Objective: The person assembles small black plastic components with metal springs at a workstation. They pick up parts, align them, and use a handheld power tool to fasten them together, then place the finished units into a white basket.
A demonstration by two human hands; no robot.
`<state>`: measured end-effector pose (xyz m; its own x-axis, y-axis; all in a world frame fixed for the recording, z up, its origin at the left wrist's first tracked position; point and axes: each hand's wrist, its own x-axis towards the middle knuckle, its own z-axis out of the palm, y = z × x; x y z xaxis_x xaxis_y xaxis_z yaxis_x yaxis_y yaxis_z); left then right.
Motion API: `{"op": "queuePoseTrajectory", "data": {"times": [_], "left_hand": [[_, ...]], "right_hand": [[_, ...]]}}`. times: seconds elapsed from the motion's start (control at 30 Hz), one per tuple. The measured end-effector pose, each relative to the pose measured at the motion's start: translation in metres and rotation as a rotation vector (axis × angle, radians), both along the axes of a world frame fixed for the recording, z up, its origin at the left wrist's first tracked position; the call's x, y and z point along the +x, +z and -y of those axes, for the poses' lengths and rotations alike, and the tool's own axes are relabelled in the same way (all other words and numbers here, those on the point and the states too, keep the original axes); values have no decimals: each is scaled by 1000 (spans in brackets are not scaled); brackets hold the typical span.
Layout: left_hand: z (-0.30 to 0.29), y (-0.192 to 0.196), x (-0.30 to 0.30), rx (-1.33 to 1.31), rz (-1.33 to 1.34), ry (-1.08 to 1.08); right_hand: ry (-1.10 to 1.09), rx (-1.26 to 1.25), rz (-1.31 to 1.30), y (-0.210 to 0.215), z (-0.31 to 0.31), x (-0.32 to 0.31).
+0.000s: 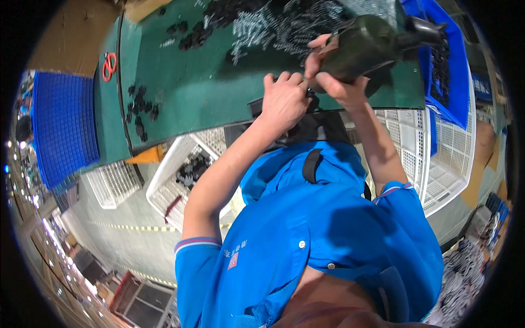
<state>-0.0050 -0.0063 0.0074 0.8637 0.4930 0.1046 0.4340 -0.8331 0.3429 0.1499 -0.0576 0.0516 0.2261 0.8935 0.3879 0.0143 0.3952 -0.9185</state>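
Observation:
My right hand (342, 87) is wrapped around the front of a bulky dark power tool (363, 49), which looks like a drill. Its body tilts up to the right, and motion blurs it a little. My left hand (287, 98) is closed at the near table edge, fingers curled toward the tool's front end. A small black part (310, 93) shows between the two hands; most of it is hidden by the fingers. Beyond the hands lie a spread of small shiny pieces (262, 30) and a heap of black parts (224, 13) on the green table (186, 87).
Red-handled scissors (109, 66) and scattered black parts (141, 106) lie on the table's left. A blue bin (459, 71) of black parts stands right. Stacked blue trays (63, 126) are at left. White crates (164, 180) sit below the table edge, one holding black parts.

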Motion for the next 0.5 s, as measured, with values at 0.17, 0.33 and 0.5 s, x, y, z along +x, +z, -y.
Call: {"op": "queuePoseTrajectory", "data": {"times": [0.17,0.33,0.5], "left_hand": [[0,4,-2,-12,-48,5],[-1,8,-5,-29,-50,16],[-4,59,-69,17,44,139]], "right_hand": [[5,21,-145,19,-5,7],[-606,-132,-357,75,53,74],[-958,-905,716,-25,98,187]]}}
